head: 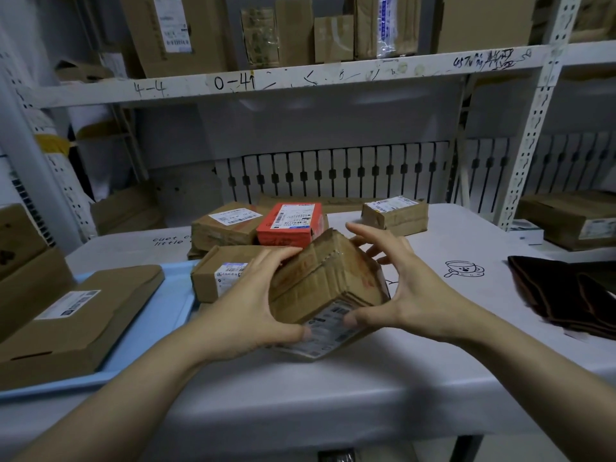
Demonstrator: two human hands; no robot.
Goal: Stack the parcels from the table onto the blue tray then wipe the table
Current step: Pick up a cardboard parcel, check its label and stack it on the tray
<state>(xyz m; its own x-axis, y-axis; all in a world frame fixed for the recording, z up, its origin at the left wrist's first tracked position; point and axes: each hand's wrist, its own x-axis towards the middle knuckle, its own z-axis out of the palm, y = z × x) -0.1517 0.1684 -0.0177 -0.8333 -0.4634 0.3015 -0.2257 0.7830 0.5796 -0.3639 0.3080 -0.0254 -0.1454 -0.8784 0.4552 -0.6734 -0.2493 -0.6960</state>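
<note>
A taped brown cardboard parcel (pixel 325 281) is tilted above the white table (pixel 333 388), label side down toward me. My left hand (pixel 253 305) grips its left side. My right hand (pixel 410 288) holds its right side, thumb on the label edge and fingers spread behind it. The blue tray (pixel 156 335) lies at the left with a flat brown parcel (pixel 80 315) on it. A small brown box (pixel 220 275) sits at the tray's right edge. Behind it lie a red parcel (pixel 290 223), a brown parcel (pixel 226 223) and, apart at the back right, another brown parcel (pixel 395 213).
A folded dark brown cloth (pixel 563 291) lies at the table's right edge. White metal shelving (pixel 300 78) loaded with cardboard boxes rises behind the table. More cartons stand at the far left (pixel 20 258) and on a low shelf at the right (pixel 570 218).
</note>
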